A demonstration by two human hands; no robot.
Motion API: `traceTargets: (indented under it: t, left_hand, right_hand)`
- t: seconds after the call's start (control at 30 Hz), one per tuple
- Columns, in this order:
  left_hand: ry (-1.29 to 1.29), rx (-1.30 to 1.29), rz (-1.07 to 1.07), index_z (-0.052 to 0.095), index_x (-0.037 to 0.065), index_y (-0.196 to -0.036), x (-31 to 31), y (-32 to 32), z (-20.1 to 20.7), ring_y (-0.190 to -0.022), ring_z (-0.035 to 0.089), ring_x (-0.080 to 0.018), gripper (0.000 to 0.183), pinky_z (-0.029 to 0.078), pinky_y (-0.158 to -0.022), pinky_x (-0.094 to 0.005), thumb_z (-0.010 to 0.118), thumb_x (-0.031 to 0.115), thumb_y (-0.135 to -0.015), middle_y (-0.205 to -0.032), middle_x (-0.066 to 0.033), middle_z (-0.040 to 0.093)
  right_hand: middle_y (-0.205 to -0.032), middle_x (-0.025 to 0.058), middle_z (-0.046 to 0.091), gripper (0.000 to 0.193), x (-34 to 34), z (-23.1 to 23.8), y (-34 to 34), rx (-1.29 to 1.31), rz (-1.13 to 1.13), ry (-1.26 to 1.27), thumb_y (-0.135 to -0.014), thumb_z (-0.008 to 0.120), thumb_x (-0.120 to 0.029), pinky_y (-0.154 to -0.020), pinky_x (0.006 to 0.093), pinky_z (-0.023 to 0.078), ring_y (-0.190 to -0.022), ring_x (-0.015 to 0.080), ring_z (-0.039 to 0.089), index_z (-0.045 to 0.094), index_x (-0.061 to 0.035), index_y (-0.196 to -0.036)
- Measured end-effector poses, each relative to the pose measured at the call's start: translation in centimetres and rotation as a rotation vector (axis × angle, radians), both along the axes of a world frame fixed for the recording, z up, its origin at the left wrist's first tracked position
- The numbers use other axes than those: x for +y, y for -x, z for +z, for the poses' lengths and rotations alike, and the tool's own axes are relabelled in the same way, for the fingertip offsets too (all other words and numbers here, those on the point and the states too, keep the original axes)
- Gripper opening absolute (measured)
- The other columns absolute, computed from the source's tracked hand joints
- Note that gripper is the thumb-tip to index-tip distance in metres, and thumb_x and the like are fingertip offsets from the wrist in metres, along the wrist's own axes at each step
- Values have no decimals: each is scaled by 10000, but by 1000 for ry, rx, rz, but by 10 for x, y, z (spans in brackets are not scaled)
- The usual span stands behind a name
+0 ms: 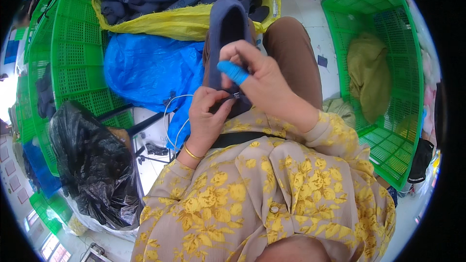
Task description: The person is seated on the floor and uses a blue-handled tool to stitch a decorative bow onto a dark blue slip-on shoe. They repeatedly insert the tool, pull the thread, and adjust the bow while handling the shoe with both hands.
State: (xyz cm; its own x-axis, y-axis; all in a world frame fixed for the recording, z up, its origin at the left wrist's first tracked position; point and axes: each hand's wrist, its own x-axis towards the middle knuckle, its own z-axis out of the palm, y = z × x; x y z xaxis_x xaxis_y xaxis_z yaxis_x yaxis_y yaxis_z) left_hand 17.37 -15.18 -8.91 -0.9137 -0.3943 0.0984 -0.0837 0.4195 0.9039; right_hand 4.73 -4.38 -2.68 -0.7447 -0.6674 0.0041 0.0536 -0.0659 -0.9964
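Observation:
A dark navy slip-on shoe (215,43) lies lengthwise on my lap, its opening turned up and its far end near the yellow sack. At the near end, my left hand (206,111) pinches a bit of dark fabric between thumb and fingertips, beside a small whitish mark. A gold bangle circles that wrist. My right hand (259,75) is raised just over the shoe, fingers curled and blue tape wrapped round the thumb. Whatever its fingertips hold, if anything, is too small or hidden to tell.
Ahead stands a yellow woven sack (194,25) full of similar dark shoes. Green plastic crates (80,68) rise on the left, and another green crate (340,43) on the right holds olive cloth (369,75). Blue sheeting (145,68) and a black plastic bag (92,165) lie left.

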Motion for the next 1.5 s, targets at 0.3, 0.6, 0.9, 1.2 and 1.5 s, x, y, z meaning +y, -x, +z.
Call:
traceTargets:
  t: [0.3,0.6,0.9,1.2,1.5]
  left_hand:
    - [-53,19,6,661,19,-840,-1,3,4,-707,526,-185,134,430,-617,-276,746,2,-737,-790,-70,532]
    - [-98,-1,0,662,27,-840,-2,4,8,-703,518,-167,141,426,-613,-263,750,2,-733,-798,-59,541]
    - [-51,3,-18,664,7,-857,-3,3,6,-697,490,-93,106,399,-608,-212,735,-7,-779,-829,-25,529]
    - [-50,-23,23,664,26,-831,1,3,3,-701,525,-179,138,429,-609,-274,756,8,-730,-788,-66,540]
    - [78,11,19,673,35,-850,4,-2,7,-754,543,-234,170,442,-643,-308,770,11,-713,-790,-77,545]
  right_hand:
    - [-686,-47,521,77,44,39,33,-230,80,99,-917,623,-79,-526,221,385,-596,74,495,616,-97,-991]
    - [-924,126,696,399,63,-8,1,672,348,-508,-649,652,44,-723,363,545,-837,298,675,666,-42,-1039]
    - [-885,117,689,350,62,-12,-4,767,321,-516,-673,690,-15,-711,392,532,-842,294,674,660,-52,-1020]
    - [-767,94,646,128,52,-20,-5,850,350,-569,-726,653,-67,-653,401,509,-727,281,657,604,-56,-843]
    - [-739,97,650,116,52,-20,-19,852,258,-682,-744,626,-57,-596,409,505,-677,289,658,589,-55,-853]
